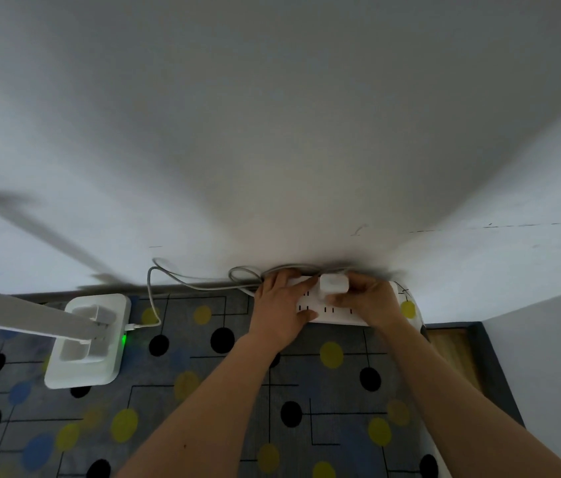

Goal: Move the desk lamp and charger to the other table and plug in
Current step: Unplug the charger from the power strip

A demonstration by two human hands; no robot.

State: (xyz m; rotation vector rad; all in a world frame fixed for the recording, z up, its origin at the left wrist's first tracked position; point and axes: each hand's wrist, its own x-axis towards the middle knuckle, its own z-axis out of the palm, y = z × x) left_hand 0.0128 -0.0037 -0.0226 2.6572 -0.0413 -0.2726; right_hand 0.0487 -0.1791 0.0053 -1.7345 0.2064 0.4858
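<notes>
Forearms cross the patterned tabletop (203, 391) to its far edge, where the left hand (281, 305) presses flat on the strip (327, 313) and the right hand (372, 301) pinches the charger (332, 284) at its sockets; the lamp (87, 339) stands well left, near that edge

Power strip (327, 307) against the wall (272, 132) — charger (333, 284) on it, desk lamp (86, 339) left.

White charger (333, 286) rests against the power strip (327, 316), white desk lamp (84, 339) standing well left.
</notes>
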